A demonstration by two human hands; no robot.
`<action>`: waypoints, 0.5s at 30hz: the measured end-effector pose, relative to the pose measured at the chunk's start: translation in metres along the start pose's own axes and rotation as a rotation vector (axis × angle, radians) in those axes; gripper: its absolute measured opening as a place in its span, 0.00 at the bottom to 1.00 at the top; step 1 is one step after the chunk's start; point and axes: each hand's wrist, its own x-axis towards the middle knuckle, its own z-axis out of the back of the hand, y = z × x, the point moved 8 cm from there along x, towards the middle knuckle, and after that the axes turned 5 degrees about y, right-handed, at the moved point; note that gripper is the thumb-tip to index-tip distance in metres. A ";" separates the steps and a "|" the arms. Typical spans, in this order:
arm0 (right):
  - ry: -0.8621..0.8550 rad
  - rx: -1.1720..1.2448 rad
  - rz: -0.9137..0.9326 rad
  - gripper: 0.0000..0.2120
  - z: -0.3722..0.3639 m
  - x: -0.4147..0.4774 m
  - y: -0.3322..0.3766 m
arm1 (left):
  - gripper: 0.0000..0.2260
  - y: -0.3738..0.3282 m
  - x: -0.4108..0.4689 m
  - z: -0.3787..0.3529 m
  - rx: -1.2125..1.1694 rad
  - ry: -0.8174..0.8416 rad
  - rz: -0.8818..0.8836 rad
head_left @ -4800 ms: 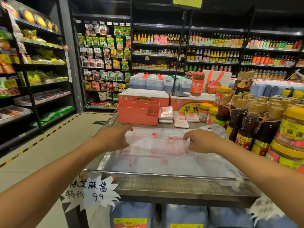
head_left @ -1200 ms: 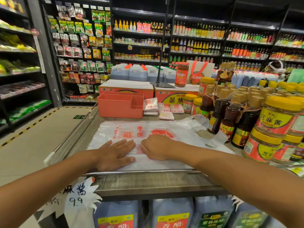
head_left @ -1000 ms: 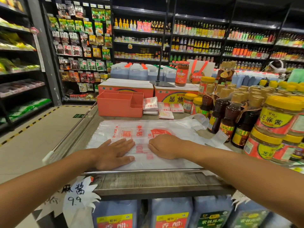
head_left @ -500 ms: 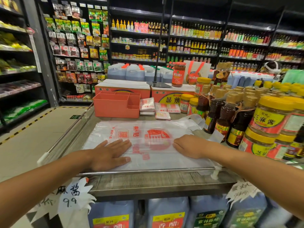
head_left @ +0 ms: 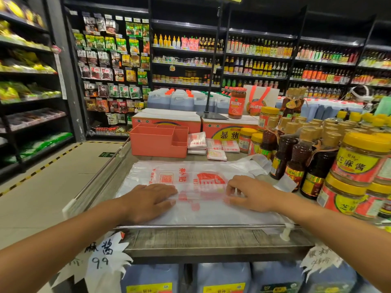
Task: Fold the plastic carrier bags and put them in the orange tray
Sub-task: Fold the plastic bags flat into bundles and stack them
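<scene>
A translucent white carrier bag (head_left: 186,174) with red print lies spread flat on the display shelf, its handles trailing to the right toward the bottles. My left hand (head_left: 148,199) presses flat on the bag's near left part with straight fingers. My right hand (head_left: 249,193) rests on the bag's right part, fingers slightly bent and spread on the plastic. The orange tray (head_left: 158,142) stands behind the bag at the back left, with divided compartments. Several folded bags (head_left: 197,142) lie stacked just right of the tray.
Dark sauce bottles (head_left: 296,157) and yellow-lidded jars (head_left: 359,161) crowd the shelf's right side, close to my right arm. Cartons (head_left: 167,117) stand behind the tray. A metal rail (head_left: 201,226) runs along the shelf's front edge. An aisle floor (head_left: 42,187) opens to the left.
My right hand has slid rightward across the bag, away from my left hand, smoothing the plastic. My left hand has stayed pressed in place.
</scene>
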 end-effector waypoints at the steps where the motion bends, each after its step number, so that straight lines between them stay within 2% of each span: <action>1: 0.007 0.002 0.014 0.18 -0.001 -0.001 0.002 | 0.26 0.000 0.000 0.004 -0.014 -0.034 -0.002; 3: 0.006 -0.018 0.026 0.19 -0.001 -0.002 0.004 | 0.23 0.000 -0.001 0.009 -0.029 -0.079 -0.001; 6: -0.030 -0.096 0.042 0.13 0.008 -0.004 0.012 | 0.22 -0.004 -0.003 0.016 -0.035 -0.132 0.008; 8: -0.060 -0.159 0.054 0.13 0.014 -0.004 0.017 | 0.19 -0.004 -0.006 0.025 -0.008 -0.190 0.030; 13: -0.078 -0.153 0.033 0.10 0.021 -0.007 0.020 | 0.11 0.004 -0.016 0.051 0.097 -0.445 0.090; 15: -0.049 -0.139 0.005 0.14 0.020 -0.010 0.019 | 0.11 0.007 -0.018 0.052 0.089 -0.476 0.104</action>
